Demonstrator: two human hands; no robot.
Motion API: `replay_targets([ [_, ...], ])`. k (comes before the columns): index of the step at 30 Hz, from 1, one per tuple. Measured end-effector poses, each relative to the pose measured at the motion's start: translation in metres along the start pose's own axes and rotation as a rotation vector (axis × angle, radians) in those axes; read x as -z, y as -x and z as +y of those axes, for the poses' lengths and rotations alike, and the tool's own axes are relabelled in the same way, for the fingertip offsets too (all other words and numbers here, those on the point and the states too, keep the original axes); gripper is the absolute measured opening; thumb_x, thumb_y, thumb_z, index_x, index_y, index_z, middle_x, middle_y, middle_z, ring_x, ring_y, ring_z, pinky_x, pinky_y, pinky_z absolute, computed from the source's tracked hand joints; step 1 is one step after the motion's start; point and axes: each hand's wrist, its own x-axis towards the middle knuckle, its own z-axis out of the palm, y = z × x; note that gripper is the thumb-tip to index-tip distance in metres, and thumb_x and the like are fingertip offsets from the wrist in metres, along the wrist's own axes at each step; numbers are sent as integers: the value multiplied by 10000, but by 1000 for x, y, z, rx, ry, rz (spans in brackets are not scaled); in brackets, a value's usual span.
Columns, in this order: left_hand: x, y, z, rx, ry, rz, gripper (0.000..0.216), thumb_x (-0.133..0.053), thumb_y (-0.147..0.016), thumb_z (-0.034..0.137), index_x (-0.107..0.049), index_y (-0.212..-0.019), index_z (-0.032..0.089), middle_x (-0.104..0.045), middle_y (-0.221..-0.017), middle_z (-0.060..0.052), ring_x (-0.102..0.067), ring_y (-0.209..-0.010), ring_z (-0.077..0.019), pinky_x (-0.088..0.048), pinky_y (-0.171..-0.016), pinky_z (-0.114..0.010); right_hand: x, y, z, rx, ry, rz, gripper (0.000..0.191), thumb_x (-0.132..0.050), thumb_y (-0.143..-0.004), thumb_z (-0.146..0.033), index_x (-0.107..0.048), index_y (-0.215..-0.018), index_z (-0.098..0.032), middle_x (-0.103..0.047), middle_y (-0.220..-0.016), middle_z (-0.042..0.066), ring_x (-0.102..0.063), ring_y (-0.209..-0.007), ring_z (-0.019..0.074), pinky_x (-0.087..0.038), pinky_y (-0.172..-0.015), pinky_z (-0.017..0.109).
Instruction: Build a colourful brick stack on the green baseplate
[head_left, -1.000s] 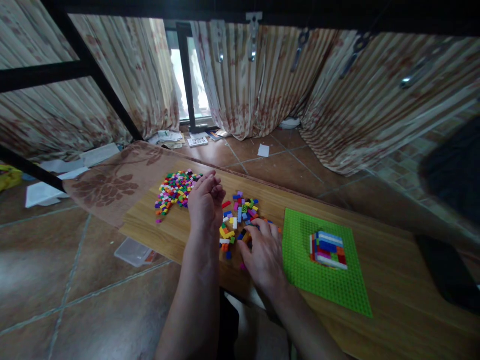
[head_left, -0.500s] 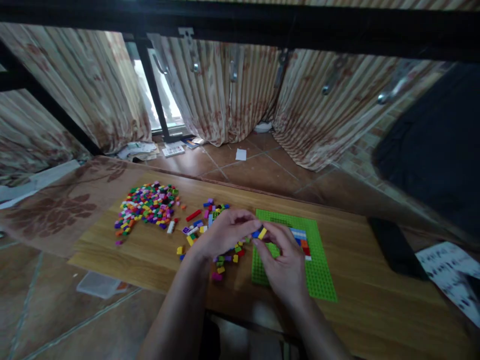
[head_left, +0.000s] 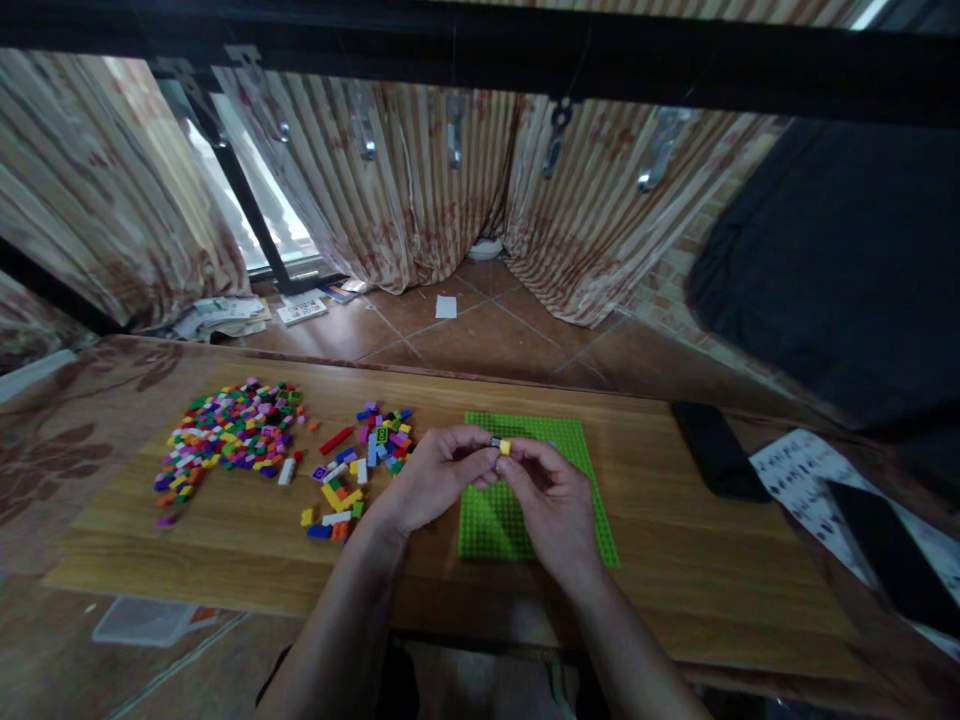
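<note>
Striped, flowered curtains [head_left: 420, 200] hang beyond the surface [head_left: 660, 560], with a window [head_left: 277, 212] showing between them. A white paper [head_left: 446, 307] lies on the tiled floor [head_left: 517, 325]; a booklet [head_left: 302, 307] lies near the window. Right of centre, a black slab [head_left: 720, 450] rests beside a printed sheet [head_left: 795, 480]. A clear plastic container [head_left: 142, 622] sits low at left.

We count two hands at frame centre, one left hand [head_left: 435, 480] and one right hand [head_left: 551, 490], with at least one yellow brick [head_left: 505, 447] between them; one green baseplate [head_left: 495, 525]; two heaps of bricks, a left heap [head_left: 236, 425] and a smaller heap [head_left: 373, 450], their bricks too many to tally; one long red brick [head_left: 336, 440]; right of frame, two black slabs [head_left: 720, 452] and one printed sheet [head_left: 795, 475].
</note>
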Motion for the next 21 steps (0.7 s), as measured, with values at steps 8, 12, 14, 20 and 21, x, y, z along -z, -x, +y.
replay_targets([
  [8, -11, -5, -10, -115, -116, 129, 165, -696, -772, 308, -682, -736, 148, -623, -671, -8, -528, -619, -109, -423, -601, -217, 2, -2, 3, -45, 88, 19, 166, -580, -880, -358, -635, -905, -204, -671, -800, 17, -623, -712, 156, -515, -667, 292],
  [12, -24, -6, -11, -130, -72, 234, 156, -677, -768, 275, -674, -685, 143, -619, -634, -5, -526, -592, -107, -424, -580, -214, 1, -3, 2, -21, 137, 56, 158, -544, -897, -354, -606, -894, -209, -643, -766, 3, -604, -677, 149, -509, -645, 285],
  [14, -30, -7, -10, -119, -11, 256, 155, -679, -751, 266, -667, -663, 139, -628, -631, -9, -534, -581, -108, -440, -580, -220, 1, -3, 1, -21, 134, 68, 163, -540, -897, -359, -601, -891, -208, -638, -772, 6, -604, -683, 152, -513, -645, 287],
  [20, -33, -8, -11, -113, 12, 266, 149, -699, -720, 267, -674, -650, 139, -620, -603, -6, -523, -549, -104, -430, -549, -220, 6, -4, 1, -66, 127, 35, 184, -567, -870, -376, -613, -879, -198, -644, -793, 20, -613, -680, 157, -527, -613, 288],
  [21, -31, -8, -11, -114, -5, 269, 146, -701, -718, 269, -676, -649, 142, -613, -593, -3, -514, -539, -102, -417, -535, -217, 9, -5, 0, -76, 122, 22, 189, -576, -862, -383, -616, -873, -199, -648, -793, 20, -620, -677, 159, -532, -605, 288],
])
